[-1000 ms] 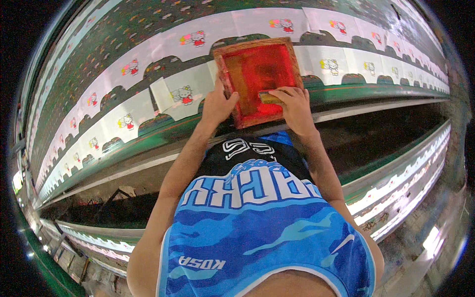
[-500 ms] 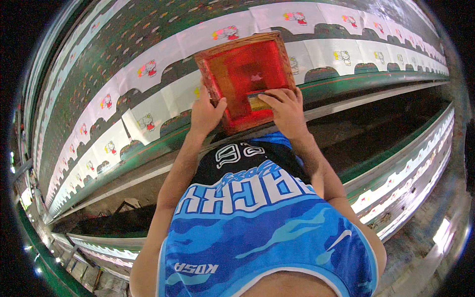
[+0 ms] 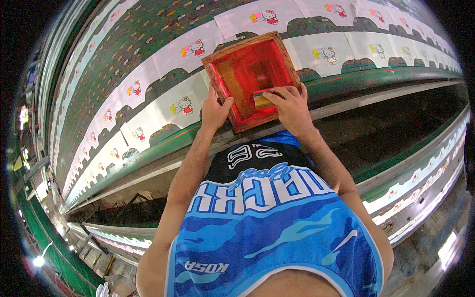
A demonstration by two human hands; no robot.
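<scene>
Table [image 3: 376,79]: green, with rows of white sheets [image 3: 341,49] bearing coloured figures.
Frame [image 3: 240,47]: wooden, red inside, set askew over the table's near edge.
Left hand [image 3: 213,111]: closed on the frame's left side, thumb on the rim.
Right hand [image 3: 293,110]: narrow grip, fingers holding the block; thumb hidden.
Block [image 3: 262,102]: yellowish, inside the frame, lower right.

Green table [image 3: 356,85], white printed sheets [image 3: 307,49], framed red screen [image 3: 247,67] apparently atop

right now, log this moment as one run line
left hand: gripping frame left side | right hand: holding yellow block inside frame | frame: red interior, over white sheets
</scene>
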